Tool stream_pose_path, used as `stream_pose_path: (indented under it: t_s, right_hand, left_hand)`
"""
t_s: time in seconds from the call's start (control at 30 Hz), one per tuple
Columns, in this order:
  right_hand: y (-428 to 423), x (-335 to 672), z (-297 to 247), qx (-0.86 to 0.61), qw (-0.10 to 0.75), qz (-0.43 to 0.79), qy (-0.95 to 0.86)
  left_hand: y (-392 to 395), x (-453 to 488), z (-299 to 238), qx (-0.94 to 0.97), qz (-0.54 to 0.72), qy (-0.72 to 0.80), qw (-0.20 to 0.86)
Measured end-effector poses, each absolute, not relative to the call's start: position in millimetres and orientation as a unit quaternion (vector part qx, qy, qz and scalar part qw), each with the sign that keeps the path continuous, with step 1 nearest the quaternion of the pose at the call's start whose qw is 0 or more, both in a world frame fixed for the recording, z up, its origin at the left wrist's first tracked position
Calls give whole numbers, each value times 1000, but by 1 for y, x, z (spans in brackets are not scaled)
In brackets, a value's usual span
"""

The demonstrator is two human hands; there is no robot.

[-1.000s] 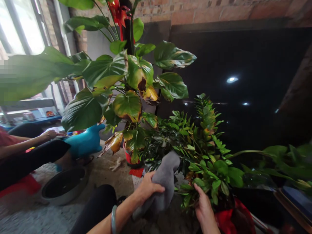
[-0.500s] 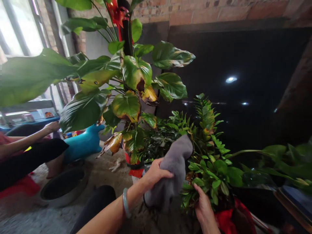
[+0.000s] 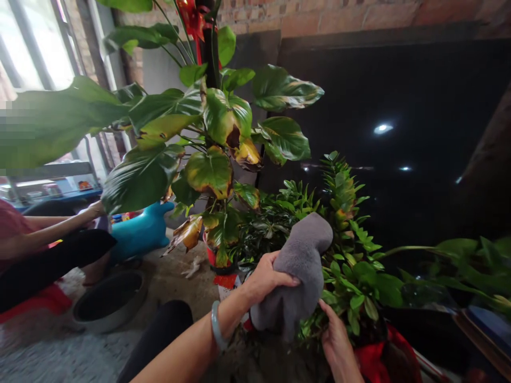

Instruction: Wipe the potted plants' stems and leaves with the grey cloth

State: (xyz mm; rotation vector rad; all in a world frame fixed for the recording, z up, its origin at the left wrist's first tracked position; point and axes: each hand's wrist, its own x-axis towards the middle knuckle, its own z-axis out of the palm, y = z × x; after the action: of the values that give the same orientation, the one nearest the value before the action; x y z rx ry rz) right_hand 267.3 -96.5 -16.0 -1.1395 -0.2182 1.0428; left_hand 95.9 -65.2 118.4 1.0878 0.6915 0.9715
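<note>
My left hand is closed on a soft grey cloth, thumb on top. The cloth drapes over and in front of a leafy green potted plant and hides part of its foliage. My right hand is at the plant's lower leaves, just right of the cloth. One of its digits is stretched up toward the leaves and the hand looks open; its other fingers are partly hidden. Red wrapping surrounds the plant's base beside that hand.
A tall plant with large, brown-edged leaves stands in a red pot. At left sit another person, a grey basin and a blue animal-shaped toy. A dark panel leans behind.
My left hand and the cloth have moved right and slightly up. My right hand has stayed almost in place at the leaves. The view has shifted slightly.
</note>
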Motion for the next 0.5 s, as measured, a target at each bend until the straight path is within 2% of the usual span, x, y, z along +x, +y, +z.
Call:
stream_pose_path:
  t_s: [0.1, 0.27, 0.33, 0.5]
  right_hand:
    - [-99, 266, -15, -513, 699, 487, -103]
    - [-103, 271, -22, -523, 687, 495, -99]
    - [-103, 272, -22, -521, 692, 490, -100]
    - [-101, 267, -16, -517, 703, 475, -110]
  left_hand:
    - [-74, 103, 91, 511, 390, 355, 679]
    - [-94, 89, 52, 590, 215, 422, 654]
    - [-93, 84, 63, 601, 232, 407, 647]
    - [-69, 101, 118, 523, 394, 327, 681]
